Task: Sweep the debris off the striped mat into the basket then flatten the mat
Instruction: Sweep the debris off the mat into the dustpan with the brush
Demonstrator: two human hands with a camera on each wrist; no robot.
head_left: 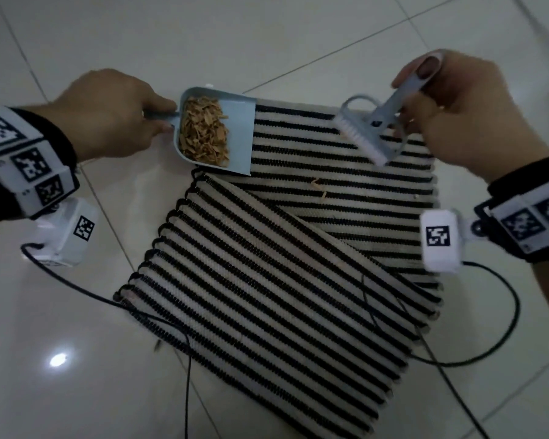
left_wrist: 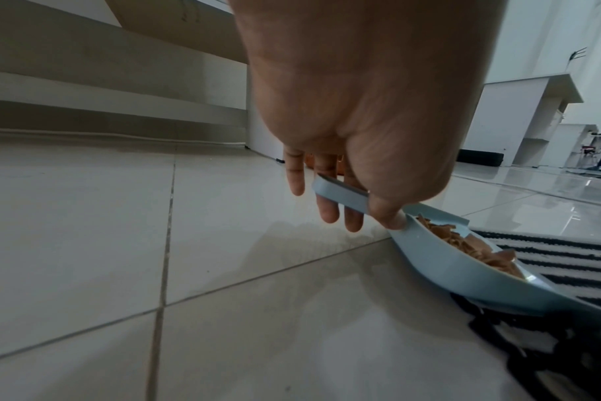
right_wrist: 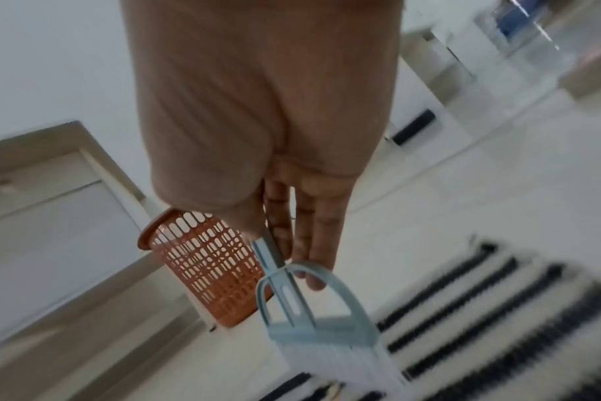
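Note:
The black-and-white striped mat (head_left: 346,198) lies on the tiled floor, its near left part folded over (head_left: 267,280) on top of the rest. My left hand (head_left: 108,118) grips the handle of a light blue dustpan (head_left: 235,128) at the mat's far left corner; it is full of brown wood chips (head_left: 203,131). Thumb and fingers pinch that handle (left_wrist: 344,195) in the left wrist view. My right hand (head_left: 450,109) holds a small blue brush (head_left: 374,131) with white bristles above the mat's far right. A few chips (head_left: 319,188) lie on the mat. An orange basket (right_wrist: 203,271) stands beyond the mat.
Black cables (head_left: 178,327) from the wrist cameras trail across the folded mat and the floor. A wall and skirting (left_wrist: 103,114) run along the far left. White furniture (left_wrist: 532,108) stands farther off on the right.

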